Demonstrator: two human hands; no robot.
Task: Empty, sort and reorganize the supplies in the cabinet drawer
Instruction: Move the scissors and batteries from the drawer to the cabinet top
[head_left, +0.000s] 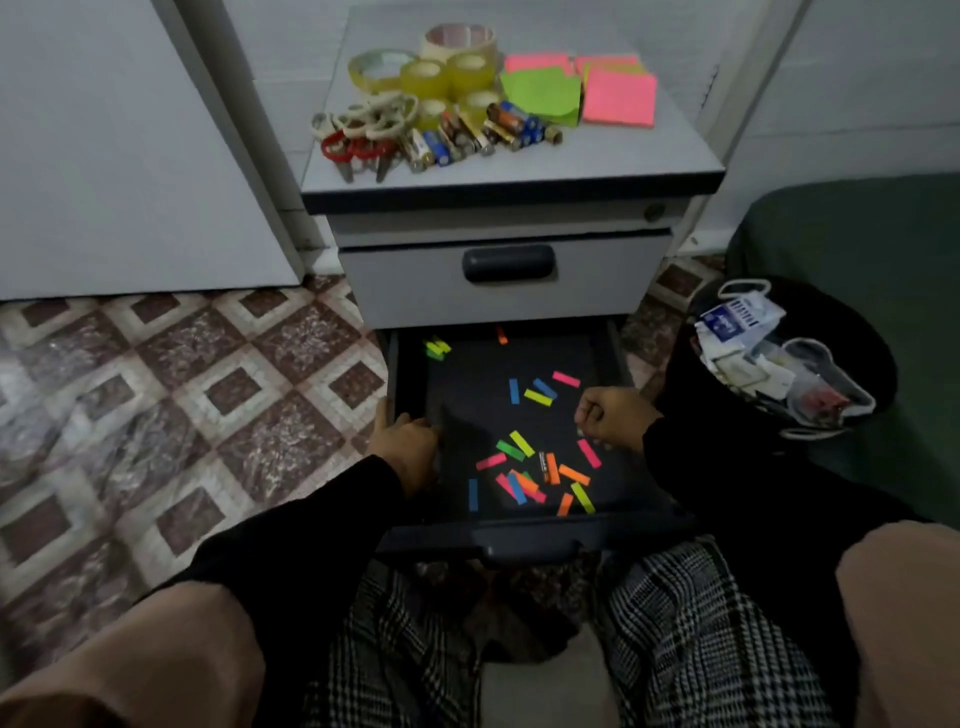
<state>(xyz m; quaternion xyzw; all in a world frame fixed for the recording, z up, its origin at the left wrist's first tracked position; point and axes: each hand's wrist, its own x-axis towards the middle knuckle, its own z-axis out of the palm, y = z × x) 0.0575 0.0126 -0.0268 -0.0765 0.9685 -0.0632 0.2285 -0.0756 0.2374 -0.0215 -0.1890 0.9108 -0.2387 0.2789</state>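
Drawer (410, 374) holding roughly 25 loose colored tabs (524, 483). Left hand (408, 441) gripping drawer's 9 o'clock wall; right hand (613, 415) curling closed at 3 o'clock, contents unclear.

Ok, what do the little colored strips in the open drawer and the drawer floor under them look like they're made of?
The colored strips look like thin neon paper or plastic film, index-flag style: flat, sharp-edged, lying flush and overlapping without bulk. Which of the two, the picture cannot settle. The drawer floor looks dark and matte, with no glare, possibly painted metal or a liner; too dim to tell.
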